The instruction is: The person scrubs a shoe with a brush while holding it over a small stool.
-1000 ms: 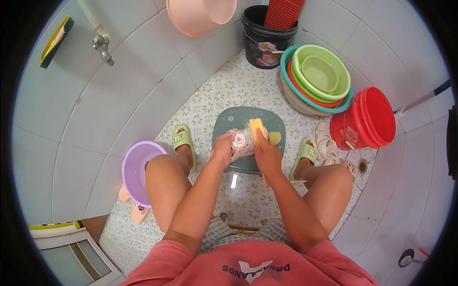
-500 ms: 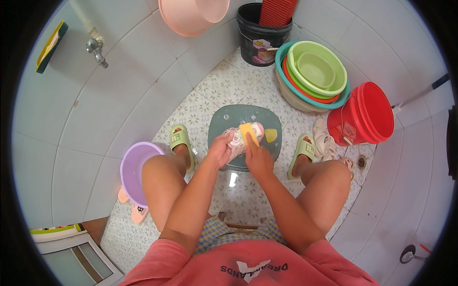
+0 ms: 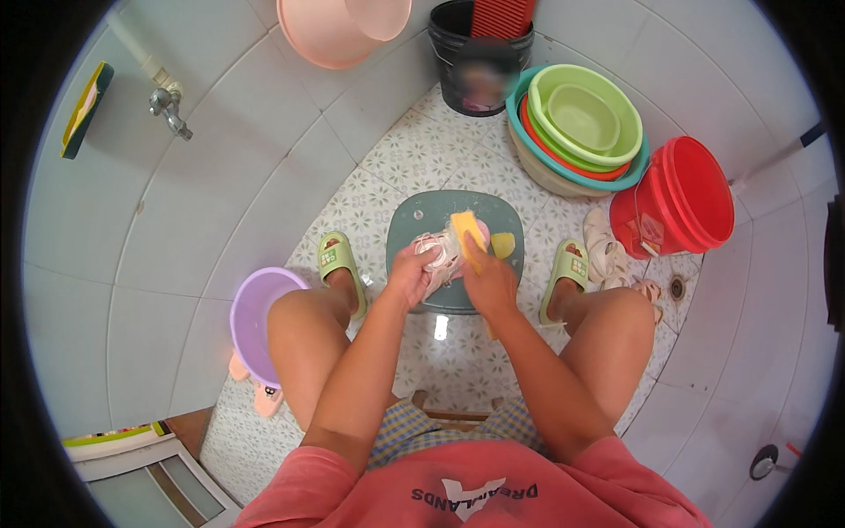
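Observation:
My left hand (image 3: 410,275) grips a small pale strappy sandal (image 3: 442,255) with a round white piece on its straps and a pink end. My right hand (image 3: 490,283) is closed round a yellow scrubbing brush (image 3: 468,229), which lies against the sandal's pink end. Most of the brush's underside is hidden. Both hands are over a low grey-green stool (image 3: 407,216) with wet spots and bits of foam. On the stool, right of the brush, lies a yellow bar of soap (image 3: 503,245).
A purple basin (image 3: 251,308) leans beside my left leg. Stacked basins (image 3: 634,132), a red bucket (image 3: 634,216) and a black bucket (image 3: 449,75) with a red washboard (image 3: 502,18) stand beyond. Pale sandals (image 3: 600,246) lie near my right foot. A tap (image 3: 169,110) juts from the left wall.
The brush has shifted slightly up and right along the sandal, and turned more upright. The right hand has moved a little right with it; the left hand keeps its grip.

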Demonstrator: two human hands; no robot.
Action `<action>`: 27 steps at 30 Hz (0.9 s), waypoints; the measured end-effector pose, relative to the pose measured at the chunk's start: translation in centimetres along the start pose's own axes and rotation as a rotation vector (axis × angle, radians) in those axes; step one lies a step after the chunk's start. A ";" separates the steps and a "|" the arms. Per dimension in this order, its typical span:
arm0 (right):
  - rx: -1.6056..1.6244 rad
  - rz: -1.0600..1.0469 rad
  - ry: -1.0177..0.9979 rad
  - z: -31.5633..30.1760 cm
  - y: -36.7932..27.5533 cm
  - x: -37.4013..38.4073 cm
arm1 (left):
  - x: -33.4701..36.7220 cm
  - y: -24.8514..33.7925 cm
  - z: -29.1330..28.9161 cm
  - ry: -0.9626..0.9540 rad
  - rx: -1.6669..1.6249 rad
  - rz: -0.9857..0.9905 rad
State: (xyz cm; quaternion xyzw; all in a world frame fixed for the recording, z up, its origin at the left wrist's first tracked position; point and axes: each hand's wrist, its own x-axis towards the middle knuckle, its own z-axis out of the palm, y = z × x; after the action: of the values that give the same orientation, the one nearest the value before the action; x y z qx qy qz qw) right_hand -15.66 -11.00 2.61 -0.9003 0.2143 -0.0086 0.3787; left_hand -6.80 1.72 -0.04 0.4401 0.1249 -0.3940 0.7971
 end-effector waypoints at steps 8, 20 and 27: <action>-0.109 0.031 0.034 -0.1 -0.1 0.3 | -0.8 0.3 2.1 0.107 0.064 0.013; 0.091 -0.034 0.094 0.6 0.7 0.0 | 1.2 -1.6 0.2 0.212 0.094 0.144; -0.052 0.053 -0.007 0.3 -0.5 0.0 | 1.6 -1.8 0.0 0.298 0.334 0.214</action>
State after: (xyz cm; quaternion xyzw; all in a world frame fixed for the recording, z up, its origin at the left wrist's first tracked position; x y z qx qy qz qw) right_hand -15.43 -10.43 2.75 -0.9039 0.2366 0.0102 0.3562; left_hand -7.06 0.32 -2.00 0.6298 0.1269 -0.2533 0.7233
